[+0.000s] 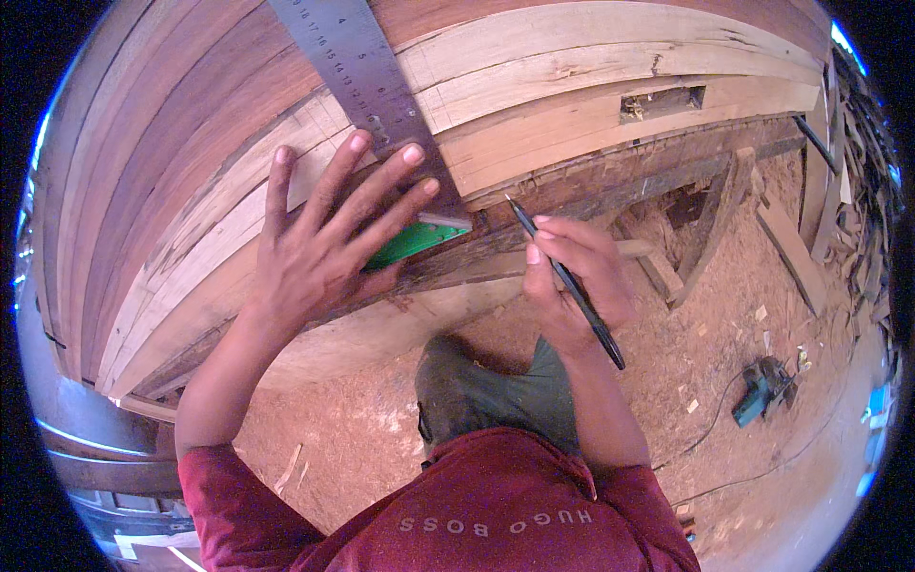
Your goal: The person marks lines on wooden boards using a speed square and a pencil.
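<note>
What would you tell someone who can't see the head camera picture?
A left hand spreads over a metal square with a green handle, laid across wooden planks; the right hand holds a black pen near the square. A teal power tool lies on the ground.

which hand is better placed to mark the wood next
Probably the right hand: it grips the black pen, tip pointing toward the pale plank's lower edge, right of the metal square. The left hand is spread over the square, holding no pen.

Wood chips litter the brown floor, scrap wood piled at right, bluish light beyond
</note>
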Demonstrator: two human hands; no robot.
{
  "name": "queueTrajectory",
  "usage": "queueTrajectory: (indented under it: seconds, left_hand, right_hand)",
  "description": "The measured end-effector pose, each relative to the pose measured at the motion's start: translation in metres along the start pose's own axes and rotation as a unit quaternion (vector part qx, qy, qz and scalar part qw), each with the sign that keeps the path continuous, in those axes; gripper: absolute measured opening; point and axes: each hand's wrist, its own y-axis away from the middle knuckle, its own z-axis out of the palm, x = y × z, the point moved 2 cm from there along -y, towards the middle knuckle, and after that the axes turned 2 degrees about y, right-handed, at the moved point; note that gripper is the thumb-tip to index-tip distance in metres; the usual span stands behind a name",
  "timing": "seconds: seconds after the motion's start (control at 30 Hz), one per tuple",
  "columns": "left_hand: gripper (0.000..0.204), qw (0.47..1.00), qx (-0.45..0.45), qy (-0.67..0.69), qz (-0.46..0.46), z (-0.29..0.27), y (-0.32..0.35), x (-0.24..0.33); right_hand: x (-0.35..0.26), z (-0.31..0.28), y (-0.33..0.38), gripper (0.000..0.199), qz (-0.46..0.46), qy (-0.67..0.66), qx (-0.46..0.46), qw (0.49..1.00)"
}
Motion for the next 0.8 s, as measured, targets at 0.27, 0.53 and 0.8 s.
queueTrajectory:
  seconds: [0.27, 0.53, 0.8]
  left_hand:
    - [0.103, 0.999, -0.020, 0.032, 0.002, -0.003, -0.003, 0.001]
    - [0.103, 0.999, -0.007, 0.038, -0.003, -0.002, -0.002, 0.000]
    - [0.104, 0.999, 0.022, 0.028, 0.000, 0.001, -0.003, 0.001]
  right_hand:
    - [-0.005, 0.028, -0.026, 0.024, -0.034, -0.052, -0.010, 0.998]
    - [0.000, 0.039, -0.028, 0.020, -0.038, -0.041, 0.018, 0.998]
    - [0.000, 0.041, -0.029, 0.021, -0.038, -0.028, 0.017, 0.999]
